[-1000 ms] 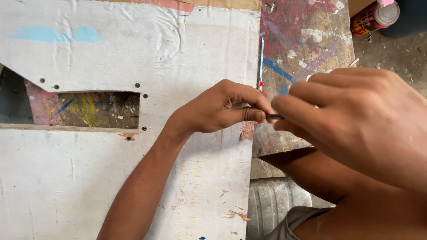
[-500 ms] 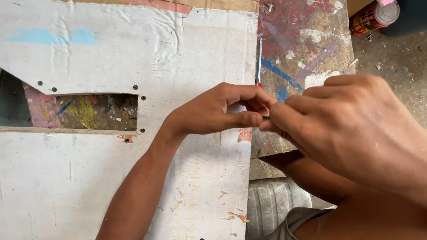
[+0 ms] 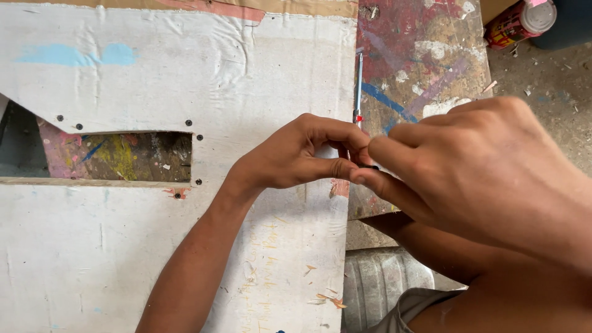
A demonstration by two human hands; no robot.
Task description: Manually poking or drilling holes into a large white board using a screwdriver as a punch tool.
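Right hand: the right hand fills the near right of the view, its back toward the camera; forefinger and thumb are pinched together at their tips, meeting the other hand's fingertips.
Left hand: the left hand reaches in from below along a bare forearm, thumb and forefinger closed on the same spot.
Held thing: a small dark part shows only as a sliver between the two pinches; too hidden to tell its kind. It sits at the right edge of the white board, just above the painted table.
Change: a second ago the right hand's pinch stood a little lower and further right, with a grey tip showing between the hands; now the fingertips have closed up against each other and most of that tip is covered.
Tool: a thin metal screwdriver with a red band lies along the board's edge, just beyond the left fingers, in the same place as before.
Board: the white board has a rectangular cut-out with dark screws around it.
Table: the paint-smeared table lies right of the board.
Far: a spray can lies on the floor at the upper right.
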